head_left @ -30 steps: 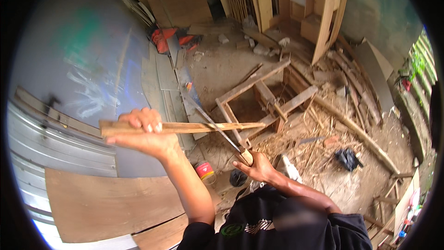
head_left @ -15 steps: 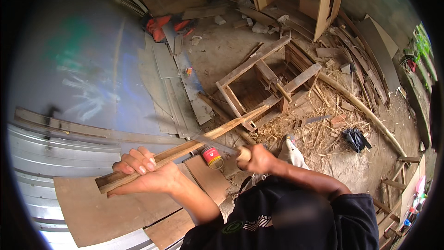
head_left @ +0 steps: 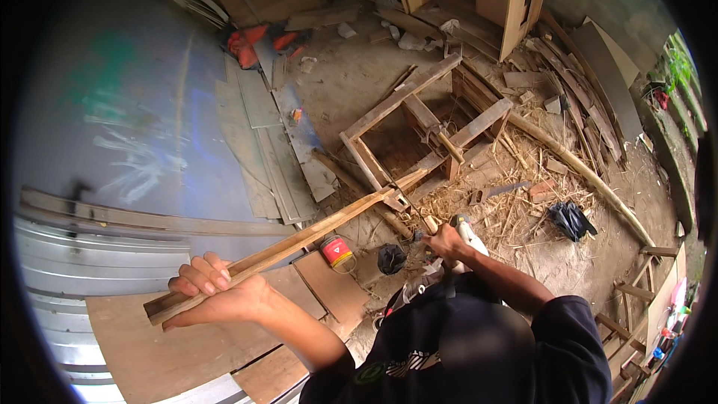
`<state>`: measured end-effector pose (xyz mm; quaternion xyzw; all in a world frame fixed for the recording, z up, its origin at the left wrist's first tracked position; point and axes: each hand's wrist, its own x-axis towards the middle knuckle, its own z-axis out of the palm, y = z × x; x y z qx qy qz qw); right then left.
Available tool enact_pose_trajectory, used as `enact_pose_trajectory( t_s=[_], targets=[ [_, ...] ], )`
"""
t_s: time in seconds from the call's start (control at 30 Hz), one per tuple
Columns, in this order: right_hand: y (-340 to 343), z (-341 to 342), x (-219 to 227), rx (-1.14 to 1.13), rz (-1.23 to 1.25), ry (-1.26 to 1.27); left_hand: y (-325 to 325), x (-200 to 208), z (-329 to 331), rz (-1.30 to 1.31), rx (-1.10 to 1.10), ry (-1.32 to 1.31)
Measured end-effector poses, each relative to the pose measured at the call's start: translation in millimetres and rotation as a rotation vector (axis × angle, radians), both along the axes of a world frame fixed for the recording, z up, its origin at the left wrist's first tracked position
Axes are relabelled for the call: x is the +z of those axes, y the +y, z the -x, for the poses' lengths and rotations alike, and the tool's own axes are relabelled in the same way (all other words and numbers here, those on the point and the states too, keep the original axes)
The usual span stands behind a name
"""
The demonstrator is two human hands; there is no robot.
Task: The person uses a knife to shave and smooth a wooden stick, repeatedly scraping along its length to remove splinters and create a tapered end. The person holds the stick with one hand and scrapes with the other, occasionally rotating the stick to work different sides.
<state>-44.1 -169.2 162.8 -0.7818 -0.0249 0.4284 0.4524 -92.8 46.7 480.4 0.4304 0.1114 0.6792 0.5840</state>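
My left hand grips the near end of a long pale wooden strip, fingers wrapped over its top. From there the strip slants up to the right, its far end lying over the corner of a wooden frame on the ground. My right hand is closed on the wooden handle of a long-bladed knife like a machete. Its thin, dark blade runs up and left toward the strip near the frame's corner. Whether the edge touches the wood, I cannot tell.
A red and yellow can stands below the strip, beside a dark crumpled object. Wood shavings cover the ground around a handsaw. A black plastic bag and a long pole lie to the right.
My right hand has moved right and slightly up with the knife, so the blade has shifted from the strip's middle toward its far end. My left hand still holds the strip, slightly further left.
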Motion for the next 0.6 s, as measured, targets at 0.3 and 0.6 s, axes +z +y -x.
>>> enact_pose_trajectory(
  t_s=[0.3,0.6],
  targets=[
    [-2.5,17.1,-50.3,0.007,-0.085,-0.046,4.1,-0.1,-5.6,-0.002,0.034,0.013],
    [38.9,23.7,68.8,0.188,-0.535,-0.313,10.8,-8.9,0.8,-0.269,-0.475,-0.100]
  ],
)
